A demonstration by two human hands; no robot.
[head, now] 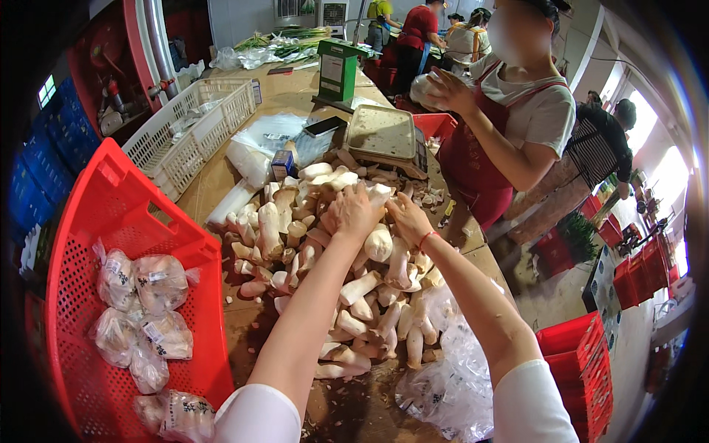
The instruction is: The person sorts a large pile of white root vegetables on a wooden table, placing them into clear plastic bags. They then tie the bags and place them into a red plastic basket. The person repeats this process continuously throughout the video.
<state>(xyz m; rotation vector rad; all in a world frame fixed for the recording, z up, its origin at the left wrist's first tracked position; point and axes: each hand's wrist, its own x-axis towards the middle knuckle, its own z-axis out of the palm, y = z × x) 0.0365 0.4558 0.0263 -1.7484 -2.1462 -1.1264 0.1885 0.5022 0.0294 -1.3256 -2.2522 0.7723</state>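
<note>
A large heap of king oyster mushrooms [360, 288] covers the middle of a brown table. My left hand [352, 211] is at the upper part of the heap, its fingers bent around a whitish mushroom that seems to be in clear plastic [379, 194]. Close by on the right, my right hand [409, 217] has its fingertips near the same piece; whether it grips anything is unclear. A pile of clear plastic bags [454, 382] lies at the heap's lower right. Bagged mushrooms [160, 282] rest in a red perforated crate [219, 321] at the left.
Beyond the heap stand a weighing scale [382, 133], a phone [325, 126], a small blue box [282, 164] and a white plastic crate [194, 138]. A yellow-handled knife [447, 212] lies near the right edge. A co-worker in a red apron [482, 149] stands across, holding a clear bag.
</note>
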